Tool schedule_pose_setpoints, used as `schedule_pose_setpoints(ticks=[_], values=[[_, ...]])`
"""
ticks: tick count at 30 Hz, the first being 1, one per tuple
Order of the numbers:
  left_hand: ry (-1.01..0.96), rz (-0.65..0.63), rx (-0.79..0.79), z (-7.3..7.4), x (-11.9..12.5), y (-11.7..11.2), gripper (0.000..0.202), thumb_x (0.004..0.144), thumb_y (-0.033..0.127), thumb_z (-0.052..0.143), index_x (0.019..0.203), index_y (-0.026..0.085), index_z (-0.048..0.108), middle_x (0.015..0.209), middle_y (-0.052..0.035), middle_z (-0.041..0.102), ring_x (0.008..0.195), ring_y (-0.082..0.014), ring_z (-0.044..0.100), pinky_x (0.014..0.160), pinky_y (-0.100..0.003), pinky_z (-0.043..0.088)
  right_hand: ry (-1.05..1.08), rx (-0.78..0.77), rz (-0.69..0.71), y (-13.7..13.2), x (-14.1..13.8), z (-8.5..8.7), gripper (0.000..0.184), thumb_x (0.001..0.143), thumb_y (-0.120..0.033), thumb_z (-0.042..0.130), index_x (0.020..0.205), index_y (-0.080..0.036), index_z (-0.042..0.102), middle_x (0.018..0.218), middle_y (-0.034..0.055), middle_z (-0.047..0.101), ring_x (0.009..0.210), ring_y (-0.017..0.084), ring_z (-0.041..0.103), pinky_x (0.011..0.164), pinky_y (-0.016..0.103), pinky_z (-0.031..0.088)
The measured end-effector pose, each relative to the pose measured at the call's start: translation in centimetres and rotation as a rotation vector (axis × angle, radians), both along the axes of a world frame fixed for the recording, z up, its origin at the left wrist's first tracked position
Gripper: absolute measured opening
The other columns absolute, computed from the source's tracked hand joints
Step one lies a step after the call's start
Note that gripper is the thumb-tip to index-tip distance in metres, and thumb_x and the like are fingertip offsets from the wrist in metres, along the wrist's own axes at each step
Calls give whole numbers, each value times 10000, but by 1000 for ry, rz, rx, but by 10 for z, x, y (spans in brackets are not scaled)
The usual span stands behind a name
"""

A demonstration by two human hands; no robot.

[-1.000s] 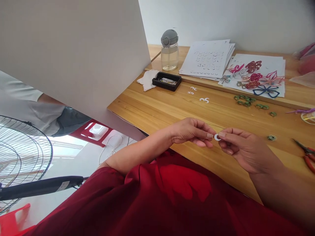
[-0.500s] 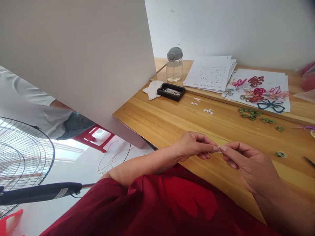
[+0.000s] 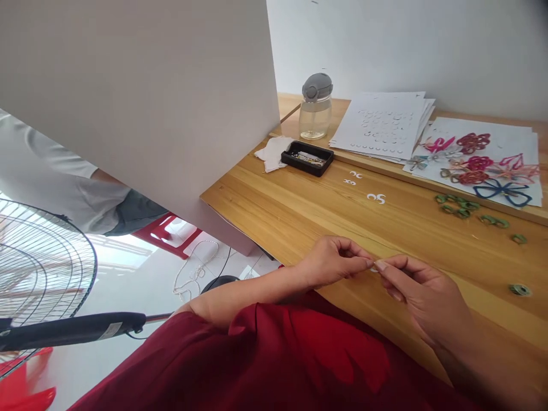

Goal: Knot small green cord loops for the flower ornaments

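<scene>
My left hand (image 3: 331, 262) and my right hand (image 3: 417, 285) meet over the near part of the table, thumbs and forefingers pinched together. Between their fingertips shows a small white piece (image 3: 374, 270), mostly covered; it looks like one of the white crescent cutouts (image 3: 376, 198) lying farther back. A small spool of green thread (image 3: 520, 290) rests to the right of my right hand. Beyond it lie several green-wrapped curved pieces (image 3: 457, 205).
A black tray (image 3: 307, 158) of small bits stands beside white tissue (image 3: 274, 153) and a water bottle (image 3: 315, 108). Paper sheets (image 3: 381, 123) and colourful wire-like flowers (image 3: 475, 162) lie at the back. A grey partition (image 3: 171, 85) borders the left; a fan (image 3: 43, 274) stands on the floor.
The view has shifted a little, so things on the table appear farther right. Both hands stay together, fingertips closer, with less of the white piece showing.
</scene>
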State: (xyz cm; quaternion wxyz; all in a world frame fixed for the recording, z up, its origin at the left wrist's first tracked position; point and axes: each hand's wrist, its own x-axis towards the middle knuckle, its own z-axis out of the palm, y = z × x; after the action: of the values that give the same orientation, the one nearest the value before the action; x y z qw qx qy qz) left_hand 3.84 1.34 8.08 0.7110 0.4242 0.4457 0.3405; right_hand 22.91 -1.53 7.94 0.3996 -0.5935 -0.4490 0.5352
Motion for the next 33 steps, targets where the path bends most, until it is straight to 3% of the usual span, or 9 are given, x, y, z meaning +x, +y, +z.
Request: schedule_pose_setpoints(ticks=[6, 9, 12, 15, 20, 23, 26, 28, 33], values=[[60, 52, 66, 3, -46, 5, 308, 773, 412, 875, 838, 148, 731, 675, 33, 643, 590, -57, 536, 585, -212, 429, -348, 123, 310, 58, -5, 18, 492, 751, -702, 810, 951, -253, 829, 813, 56, 778, 627, 183, 612, 597, 333, 473], [94, 96, 49, 4, -69, 0, 317, 784, 436, 860, 850, 152, 737, 694, 23, 655, 597, -62, 544, 582, -212, 429, -660, 300, 386, 98, -32, 19, 319, 820, -549, 714, 877, -251, 816, 791, 57, 794, 620, 212, 659, 615, 366, 482], [119, 180, 14, 5, -84, -8, 354, 739, 455, 891, 830, 152, 733, 657, 29, 630, 582, -68, 529, 564, -211, 407, -741, 346, 463, 127, -69, 12, 146, 786, -372, 731, 832, -258, 810, 815, 54, 802, 726, 248, 713, 698, 391, 507], [144, 266, 13, 4, -95, -12, 363, 713, 456, 908, 815, 154, 735, 664, 26, 634, 579, -68, 521, 555, -209, 389, -820, 411, 486, 140, -97, -2, 115, 787, -329, 732, 827, -240, 792, 855, 95, 794, 812, 304, 706, 777, 455, 517], [187, 397, 39, -3, -108, -9, 329, 751, 455, 875, 810, 159, 743, 632, 25, 619, 569, -72, 517, 550, -208, 385, -855, 488, 527, 141, -116, -20, 139, 851, -251, 636, 721, -239, 684, 914, 148, 772, 973, 362, 673, 940, 541, 484], [161, 468, 68, -7, -109, -1, 342, 742, 468, 878, 816, 163, 741, 618, 28, 606, 550, -73, 506, 532, -215, 386, -825, 494, 548, 138, -112, -18, 141, 864, -238, 611, 728, -246, 646, 894, 131, 761, 942, 329, 668, 892, 501, 503], [126, 559, 124, -4, -106, 7, 359, 758, 489, 868, 849, 166, 742, 654, 19, 626, 559, -79, 518, 506, -217, 373, -674, 390, 607, 127, -96, -5, 155, 922, -347, 607, 818, -250, 670, 803, 67, 743, 710, 228, 643, 675, 384, 509], [89, 616, 165, 1, -102, 11, 368, 758, 497, 875, 860, 169, 743, 717, 2, 661, 611, -92, 560, 507, -218, 370, -384, 219, 643, 114, -82, 8, 282, 938, -516, 637, 867, -244, 667, 792, 51, 737, 609, 178, 593, 577, 334, 477], [-64, 634, 130, 11, -86, 12, 341, 719, 432, 932, 814, 160, 750, 816, -13, 717, 757, -91, 599, 711, -232, 454, -69, 32, 592, 74, -56, 36, 524, 837, -732, 760, 831, -223, 634, 691, 23, 693, 499, 104, 492, 493, 266, 412]])
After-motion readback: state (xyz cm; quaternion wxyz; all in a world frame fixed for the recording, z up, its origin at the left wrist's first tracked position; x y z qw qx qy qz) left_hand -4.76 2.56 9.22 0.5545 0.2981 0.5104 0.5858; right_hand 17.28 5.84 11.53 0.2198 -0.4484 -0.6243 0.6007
